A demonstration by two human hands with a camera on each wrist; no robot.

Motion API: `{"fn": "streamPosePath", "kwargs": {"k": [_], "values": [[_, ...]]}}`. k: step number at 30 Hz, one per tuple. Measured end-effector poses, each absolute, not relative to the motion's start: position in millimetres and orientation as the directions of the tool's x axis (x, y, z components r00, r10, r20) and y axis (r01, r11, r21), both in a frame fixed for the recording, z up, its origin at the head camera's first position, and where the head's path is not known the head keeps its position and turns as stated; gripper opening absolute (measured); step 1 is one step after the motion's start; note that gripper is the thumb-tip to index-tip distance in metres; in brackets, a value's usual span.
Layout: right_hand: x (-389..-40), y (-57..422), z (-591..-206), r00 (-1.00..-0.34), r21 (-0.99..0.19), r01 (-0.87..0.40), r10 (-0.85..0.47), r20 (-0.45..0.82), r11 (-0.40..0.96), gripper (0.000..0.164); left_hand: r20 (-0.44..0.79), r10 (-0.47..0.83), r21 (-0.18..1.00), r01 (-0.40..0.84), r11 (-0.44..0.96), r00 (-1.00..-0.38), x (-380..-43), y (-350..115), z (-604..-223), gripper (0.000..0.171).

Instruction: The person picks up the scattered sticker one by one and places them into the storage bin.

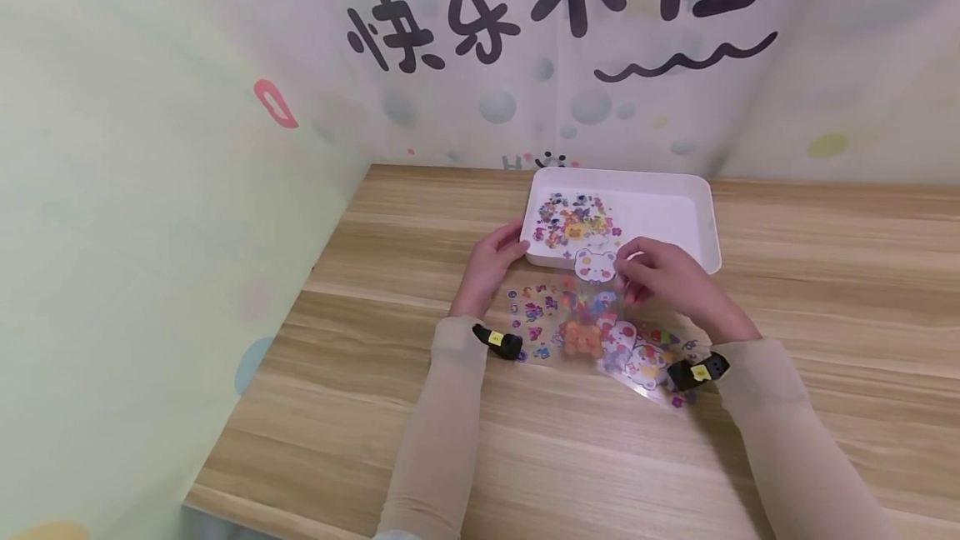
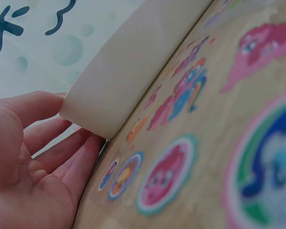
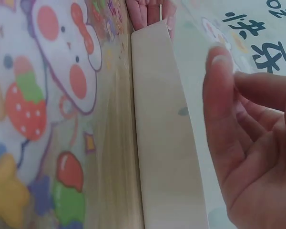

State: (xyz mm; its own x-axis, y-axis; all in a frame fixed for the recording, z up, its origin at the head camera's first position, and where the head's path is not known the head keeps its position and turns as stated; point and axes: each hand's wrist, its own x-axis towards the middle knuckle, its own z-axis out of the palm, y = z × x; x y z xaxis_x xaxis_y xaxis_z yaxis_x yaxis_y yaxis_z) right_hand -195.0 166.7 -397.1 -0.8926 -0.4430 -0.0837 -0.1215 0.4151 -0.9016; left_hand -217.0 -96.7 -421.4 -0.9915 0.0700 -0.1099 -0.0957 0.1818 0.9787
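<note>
At the front left corner of a white tray [image 1: 678, 227], my left hand [image 1: 489, 263] holds the corner, its thumb at the rim and its fingers along the side. My right hand [image 1: 658, 275] is raised over the tray's front edge and pinches a clear sticker sheet between thumb and forefinger. A white bear-face sticker [image 1: 596, 266] shows on this sheet beside the fingertips. In the right wrist view the thumb [image 3: 217, 105] stands upright, with the sheet's print faint beyond it. Inside the tray's left half lie small colourful stickers [image 1: 570, 219].
Further clear sticker sheets lie on the wooden table [image 1: 360, 407] before the tray: one with small pony stickers [image 1: 534, 312], another with white bears and fruit [image 1: 647, 363] under my right wrist. A printed cloth [image 1: 465, 115] hangs behind the table.
</note>
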Motion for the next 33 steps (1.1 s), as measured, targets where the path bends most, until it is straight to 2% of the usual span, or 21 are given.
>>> {"fn": "streamPosePath", "kwargs": {"k": [8,21,33], "values": [[-195.5,169.5,-397.2,-0.935,-0.92,-0.076,-0.348,-0.069,0.385,0.031,-0.11,0.069,0.977,-0.095,0.192,-0.992,-215.2,-97.2,-420.7,0.045],[-198.9,173.9,-395.4,-0.982,-0.979,0.016,-0.182,-0.054,0.204,0.037,-0.088,0.027,0.981,-0.082,0.175,-0.996,-230.0,-100.2,-448.1,0.043],[-196.5,176.7,-392.8,-0.996,-0.984,0.02,-0.087,-0.036,0.176,0.04,-0.064,0.036,0.983,-0.057,0.173,-0.997,-231.3,-99.7,-450.6,0.044]]}}
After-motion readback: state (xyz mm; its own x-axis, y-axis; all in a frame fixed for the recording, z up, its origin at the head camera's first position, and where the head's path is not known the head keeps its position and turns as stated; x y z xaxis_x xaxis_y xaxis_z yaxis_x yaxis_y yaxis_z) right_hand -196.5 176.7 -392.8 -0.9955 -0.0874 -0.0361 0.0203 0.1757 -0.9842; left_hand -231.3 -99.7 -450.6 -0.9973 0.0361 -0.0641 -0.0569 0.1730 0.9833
